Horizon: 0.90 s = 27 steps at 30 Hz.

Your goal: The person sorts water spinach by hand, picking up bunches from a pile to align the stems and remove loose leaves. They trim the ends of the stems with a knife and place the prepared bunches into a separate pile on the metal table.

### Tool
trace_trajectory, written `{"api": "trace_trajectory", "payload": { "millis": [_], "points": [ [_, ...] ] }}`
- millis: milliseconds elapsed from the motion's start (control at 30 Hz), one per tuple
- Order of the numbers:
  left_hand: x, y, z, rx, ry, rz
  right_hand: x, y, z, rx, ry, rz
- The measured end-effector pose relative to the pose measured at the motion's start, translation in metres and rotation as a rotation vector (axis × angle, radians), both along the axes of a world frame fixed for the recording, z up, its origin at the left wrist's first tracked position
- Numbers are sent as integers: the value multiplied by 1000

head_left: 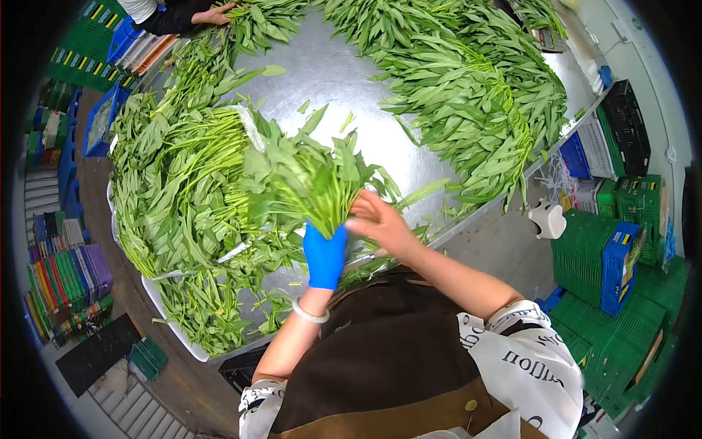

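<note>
My left hand (325,256), in a blue glove, is closed round the stem ends of a bunch of leafy greens (314,175), whose leaves fan out away from me. Bare and beside the stems on the right, my right hand (376,223) has its fingers bent against the bunch; whether they grip any stems is not clear. Left of the bunch lies a large pile of greens (197,175) with its stems turned toward the middle. Rows of greens (468,102) cover the right part of the metal table (314,62).
At the upper left, a co-worker's hand (213,14) touches greens. Green crates (585,252) and a blue crate (620,267) are stacked at the right. A white container (547,219) stands beyond the table edge. Loose leaves and stems (270,304) lie near my left forearm.
</note>
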State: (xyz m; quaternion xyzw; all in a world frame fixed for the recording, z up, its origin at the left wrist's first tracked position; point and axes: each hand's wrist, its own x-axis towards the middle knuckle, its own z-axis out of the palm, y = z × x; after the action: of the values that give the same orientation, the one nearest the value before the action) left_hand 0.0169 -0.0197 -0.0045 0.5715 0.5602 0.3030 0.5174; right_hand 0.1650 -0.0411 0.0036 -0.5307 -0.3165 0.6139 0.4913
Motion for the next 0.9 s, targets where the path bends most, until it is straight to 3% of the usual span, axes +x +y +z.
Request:
{"api": "trace_trajectory", "payload": {
  "millis": [33,67,167,333,567,700,800,900],
  "points": [
    [-1,-1,-3,94,164,-90,-7,1,11,50,-49,18],
    [-1,0,-11,368,255,-253,-21,1,25,161,118,-84],
    [18,0,30,547,816,-481,-12,0,7,-194,527,57],
    [29,-6,53,587,971,-675,-4,2,-11,-156,931,-91],
    [9,-8,87,662,432,-615,12,-4,-18,-160,914,-46],
    [-13,-2,89,481,112,-271,17,1,-13,-46,891,37],
    [-22,11,78,370,26,-5,17,2,-5,-48,881,43],
    [-17,15,95,527,56,-66,19,1,-11,-32,883,63]
  ]
}}
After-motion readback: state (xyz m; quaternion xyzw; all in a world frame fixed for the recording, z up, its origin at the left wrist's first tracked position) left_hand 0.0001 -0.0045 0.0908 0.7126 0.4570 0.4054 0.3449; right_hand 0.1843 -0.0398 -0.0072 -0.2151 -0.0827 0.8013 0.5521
